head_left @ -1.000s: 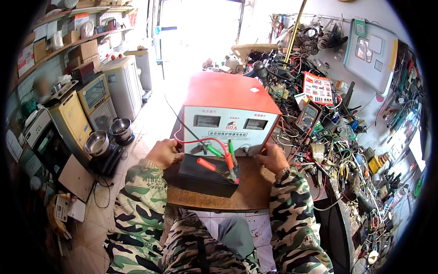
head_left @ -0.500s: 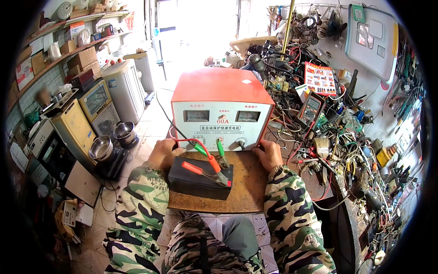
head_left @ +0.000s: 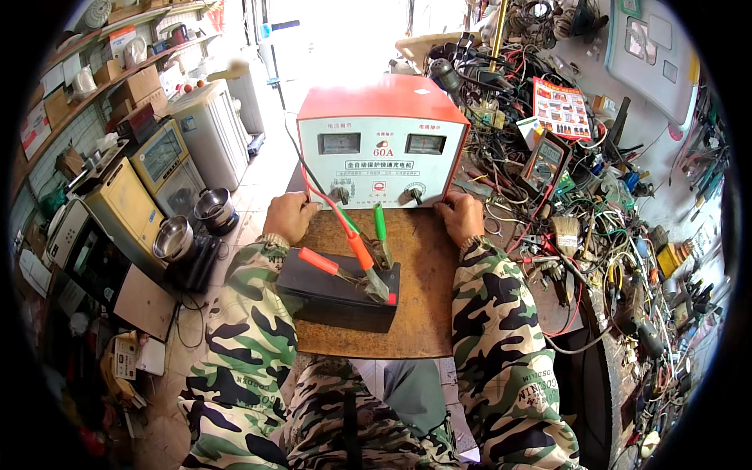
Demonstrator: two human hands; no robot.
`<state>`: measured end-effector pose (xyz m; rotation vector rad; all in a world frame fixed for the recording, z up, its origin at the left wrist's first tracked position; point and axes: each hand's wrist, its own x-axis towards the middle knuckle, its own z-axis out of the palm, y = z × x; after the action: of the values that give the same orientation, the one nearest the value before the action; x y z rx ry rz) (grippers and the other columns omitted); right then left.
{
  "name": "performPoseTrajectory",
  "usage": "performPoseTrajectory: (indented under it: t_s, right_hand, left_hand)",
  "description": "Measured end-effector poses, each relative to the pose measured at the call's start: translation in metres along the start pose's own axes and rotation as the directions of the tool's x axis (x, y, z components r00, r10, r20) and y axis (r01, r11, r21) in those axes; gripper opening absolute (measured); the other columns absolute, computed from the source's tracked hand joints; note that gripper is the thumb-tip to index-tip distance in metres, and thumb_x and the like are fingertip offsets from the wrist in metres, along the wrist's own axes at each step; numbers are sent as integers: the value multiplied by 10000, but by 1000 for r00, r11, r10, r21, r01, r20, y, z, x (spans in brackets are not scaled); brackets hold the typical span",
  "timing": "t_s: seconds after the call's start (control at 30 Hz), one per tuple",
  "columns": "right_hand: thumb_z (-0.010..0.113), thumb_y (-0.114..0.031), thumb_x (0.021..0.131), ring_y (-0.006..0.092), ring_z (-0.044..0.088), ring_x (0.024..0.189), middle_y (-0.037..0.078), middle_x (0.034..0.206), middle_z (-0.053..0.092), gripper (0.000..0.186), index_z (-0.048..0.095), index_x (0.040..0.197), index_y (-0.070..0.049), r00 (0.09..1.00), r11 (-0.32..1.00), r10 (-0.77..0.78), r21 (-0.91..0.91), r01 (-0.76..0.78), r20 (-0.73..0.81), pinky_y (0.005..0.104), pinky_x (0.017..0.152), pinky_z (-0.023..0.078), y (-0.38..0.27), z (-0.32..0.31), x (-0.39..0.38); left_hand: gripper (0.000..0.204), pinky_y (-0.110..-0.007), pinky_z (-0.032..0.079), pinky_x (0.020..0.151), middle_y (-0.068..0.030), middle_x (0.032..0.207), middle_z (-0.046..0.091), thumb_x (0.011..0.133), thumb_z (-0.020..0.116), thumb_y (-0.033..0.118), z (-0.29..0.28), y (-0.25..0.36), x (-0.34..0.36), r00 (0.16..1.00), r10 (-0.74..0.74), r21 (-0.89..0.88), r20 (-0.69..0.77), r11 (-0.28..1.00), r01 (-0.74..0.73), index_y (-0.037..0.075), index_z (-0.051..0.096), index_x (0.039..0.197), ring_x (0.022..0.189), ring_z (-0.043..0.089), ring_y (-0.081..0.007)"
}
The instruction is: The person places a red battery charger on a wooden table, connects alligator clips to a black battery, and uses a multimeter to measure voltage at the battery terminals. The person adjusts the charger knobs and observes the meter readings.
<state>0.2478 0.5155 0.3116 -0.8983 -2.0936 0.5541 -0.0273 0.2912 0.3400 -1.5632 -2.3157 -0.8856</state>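
Observation:
A red-topped battery charger with two dial meters and two knobs stands on a worn wooden bench top. At its lower front left corner is my left hand, closed against the casing. My right hand grips the opposite corner, fingers partly hidden. Nearer to me lies a black battery, set slightly askew. A red-handled clamp is on its right end, by the red terminal. A green-handled clamp is at the battery's far right corner. Red and black leads run up past the charger's left side.
Right of the bench top is a heap of cables and tools, with a multimeter, a paintbrush and a printed red sheet. Metal pots, cabinets and loaded shelves line the left side.
Both hands have moved the charger away from me, widening the gap between it and the battery. The left knob now shows clear of the clamps. The view has shifted slightly.

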Motion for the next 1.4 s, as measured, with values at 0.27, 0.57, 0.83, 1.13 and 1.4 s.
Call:
performPoseTrajectory:
  t_s: [0.27, 0.57, 0.83, 1.13, 1.4]
  right_hand:
    - [726, -183, 853, 409, 698, 848, 244, 885, 709, 218, 747, 985, -10, 999, 998, -29, 51, 31, -38, 443, 763, 537, 9, 4, -2]
    - [712, -189, 848, 430, 692, 866, 269, 881, 696, 224, 737, 946, 11, 999, 1000, -20, 10, 20, -37, 465, 769, 540, 14, 2, -2]
    - [715, -183, 840, 389, 716, 865, 247, 889, 717, 232, 742, 966, 10, 1000, 999, 0, -40, -1, -22, 414, 780, 553, 5, 2, -3]
    - [709, -200, 841, 396, 709, 894, 239, 906, 721, 235, 748, 975, -12, 1000, 1000, 21, -15, -21, 19, 433, 808, 548, 7, -1, -7]
    - [705, -214, 839, 427, 690, 899, 253, 908, 709, 238, 751, 979, -25, 1000, 1000, 1, 14, -2, 28, 467, 818, 546, 11, -2, -8]
  left_hand:
    - [282, -462, 515, 672, -228, 774, 661, 887, 681, 292, -1, 10, -2, 994, -100, -98, 36, 990, 104, 20, 731, 938, 747, 659, -413]
    - [315, -353, 562, 774, -119, 1025, 720, 899, 650, 77, -50, -9, -35, 911, -195, -639, 364, 659, 397, -12, 656, 1201, 876, 685, -224]
    - [1251, -388, 370, 1140, -125, 1484, 458, 564, 962, 99, -80, 41, -142, 948, 86, -698, 307, 697, 163, 88, 233, 1581, 1363, 449, -246]
    - [1021, -346, 466, 1038, -92, 1242, 641, 563, 982, 119, -61, 61, -134, 983, -17, -534, 181, 838, 112, 37, 415, 1407, 1178, 591, -205]
    - [1065, -388, 473, 1032, -195, 1214, 654, 541, 994, 224, -48, 51, -90, 993, -36, -327, 114, 942, 72, 14, 397, 1399, 1173, 625, -319]
